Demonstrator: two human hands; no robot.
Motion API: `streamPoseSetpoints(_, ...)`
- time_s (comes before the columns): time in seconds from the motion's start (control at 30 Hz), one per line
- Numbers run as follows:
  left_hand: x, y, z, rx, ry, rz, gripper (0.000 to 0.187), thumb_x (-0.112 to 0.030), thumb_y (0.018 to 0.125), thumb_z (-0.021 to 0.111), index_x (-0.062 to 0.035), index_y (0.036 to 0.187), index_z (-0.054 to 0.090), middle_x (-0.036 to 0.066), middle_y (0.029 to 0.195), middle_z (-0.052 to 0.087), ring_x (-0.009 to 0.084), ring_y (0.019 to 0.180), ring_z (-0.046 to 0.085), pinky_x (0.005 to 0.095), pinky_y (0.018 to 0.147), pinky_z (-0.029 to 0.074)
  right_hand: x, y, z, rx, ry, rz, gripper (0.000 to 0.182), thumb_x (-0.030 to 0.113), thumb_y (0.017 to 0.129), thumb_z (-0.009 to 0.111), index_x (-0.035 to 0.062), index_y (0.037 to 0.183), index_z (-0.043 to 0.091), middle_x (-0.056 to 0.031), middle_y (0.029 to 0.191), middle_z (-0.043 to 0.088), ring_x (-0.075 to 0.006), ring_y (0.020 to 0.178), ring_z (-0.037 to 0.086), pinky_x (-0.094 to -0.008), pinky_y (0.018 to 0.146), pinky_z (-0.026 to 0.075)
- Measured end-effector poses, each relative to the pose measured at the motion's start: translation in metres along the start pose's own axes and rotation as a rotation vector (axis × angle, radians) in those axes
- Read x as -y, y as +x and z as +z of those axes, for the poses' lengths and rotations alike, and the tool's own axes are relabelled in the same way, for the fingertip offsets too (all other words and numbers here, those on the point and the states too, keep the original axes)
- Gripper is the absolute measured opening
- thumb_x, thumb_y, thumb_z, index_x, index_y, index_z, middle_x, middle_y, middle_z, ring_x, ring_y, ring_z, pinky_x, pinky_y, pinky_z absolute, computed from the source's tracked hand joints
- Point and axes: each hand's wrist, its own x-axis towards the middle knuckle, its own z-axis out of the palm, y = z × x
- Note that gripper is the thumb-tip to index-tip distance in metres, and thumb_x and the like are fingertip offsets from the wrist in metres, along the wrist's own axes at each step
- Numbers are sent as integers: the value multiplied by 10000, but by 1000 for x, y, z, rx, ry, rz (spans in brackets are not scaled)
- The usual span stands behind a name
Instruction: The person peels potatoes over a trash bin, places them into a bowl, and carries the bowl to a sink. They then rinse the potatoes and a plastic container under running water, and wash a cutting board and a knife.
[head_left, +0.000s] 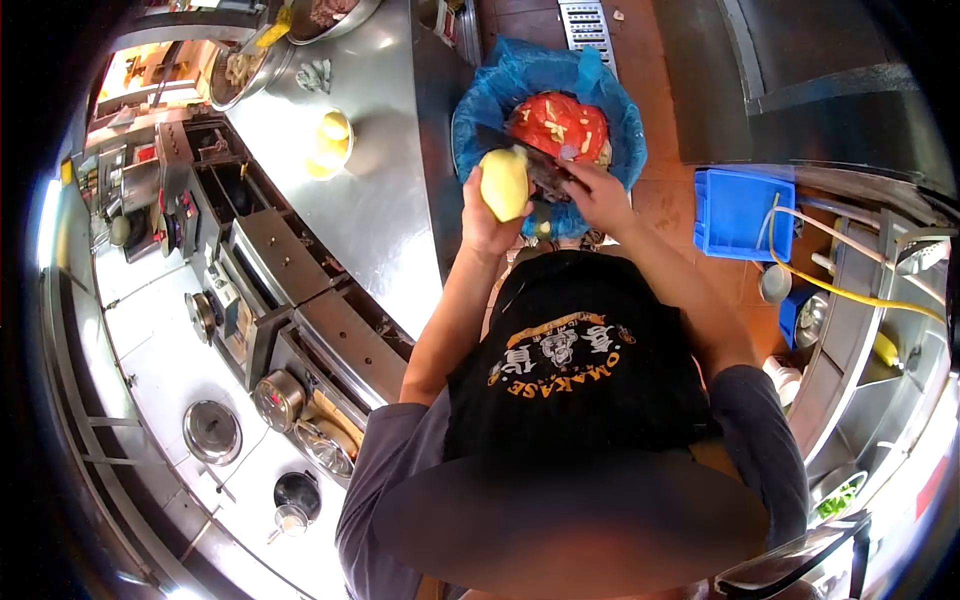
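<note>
One yellow potato [505, 186], its skin off, held upright above a bin lined with blue plastic [468, 125], in the left hand [487, 222], fingers and thumb curled about its lower part; one dark, broad-bladed tool [548, 178], angled beside the potato, in the right hand [600, 200], closed on its near end, exact finger placement too blurred to tell. Within the bin, one red sheet [545, 110] strewn with pale scraps [556, 131]; left of the bin, one steel counter [385, 190] bearing a container of yellow pieces [330, 145]; to the right, one blue crate [743, 225] on the tiled floor [655, 215].
</note>
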Motion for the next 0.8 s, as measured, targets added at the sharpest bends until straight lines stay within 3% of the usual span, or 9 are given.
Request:
streamPoseSetpoints(0.07,-7,-7,7,-27,2,-41,507,-526,932,396,-125,1197,554,80,1048,639,255,882,605,351,644,488,-35,-5,8,201,49,436,358,201,876,609,91,1217,603,-174,1100,646,-353,999,610,-406,844,491)
streamPoseSetpoints(0.13,-13,-14,16,-123,-38,-88,517,-533,923,409,-124,1202,556,84,1044,638,267,881,605,358,650,496,-16,-12,-6,213,30,457,372,232,880,609,85,1222,600,-181,1119,641,-357,1021,606,-404,858,487)
streamPoseSetpoints(0.23,-7,-1,2,-136,-37,-59,506,-529,922,405,-121,1170,571,86,1040,639,262,883,607,370,652,508,41,-3,-21,-8,147,120,339,208,878,615,72,1188,612,-162,1105,640,-343,991,615,-387,843,491)
streamPoseSetpoints(0.33,-2,-1,-11,-75,-98,-84,507,-518,919,400,-101,1150,573,89,1035,638,245,877,606,367,635,509,31,5,-13,-12,83,15,326,205,882,612,67,1176,614,-158,1103,637,-336,990,614,-377,839,492)
streamPoseSetpoints(0.4,-9,-5,-9,138,-78,-154,511,-537,899,423,-133,1167,584,93,1080,629,247,885,600,328,638,499,2,1,-6,41,168,158,327,199,884,603,60,1181,610,-164,1091,640,-335,997,612,-371,841,490)
streamPoseSetpoints(0.47,-15,-8,11,95,-121,-164,518,-533,908,414,-130,1185,584,92,1101,627,249,911,602,325,636,509,-13,-6,-3,198,54,441,319,151,897,586,41,1196,600,-186,1114,629,-315,1007,624,-337,866,484)
streamPoseSetpoints(0.53,-17,-11,19,-103,-207,-171,505,-519,923,407,-136,1201,582,97,1116,625,248,939,601,352,660,520,5,-11,-10,136,136,376,316,137,890,590,42,1192,604,-184,1128,629,-313,1007,628,-335,873,483)
streamPoseSetpoints(0.63,-13,-3,14,-185,-119,-138,476,-487,950,400,-122,1206,565,86,1100,642,259,950,606,380,663,523,50,1,-24,-56,142,124,341,180,859,626,109,1192,633,-167,1070,650,-321,1004,616,-384,835,500)
streamPoseSetpoints(0.8,-5,-7,-7,-92,-9,-117,538,-560,936,389,-119,1189,565,87,1061,642,247,890,610,345,628,509,38,3,-15,-54,-22,-100,352,197,851,626,118,1193,633,-176,1033,649,-346,963,614,-405,813,496)
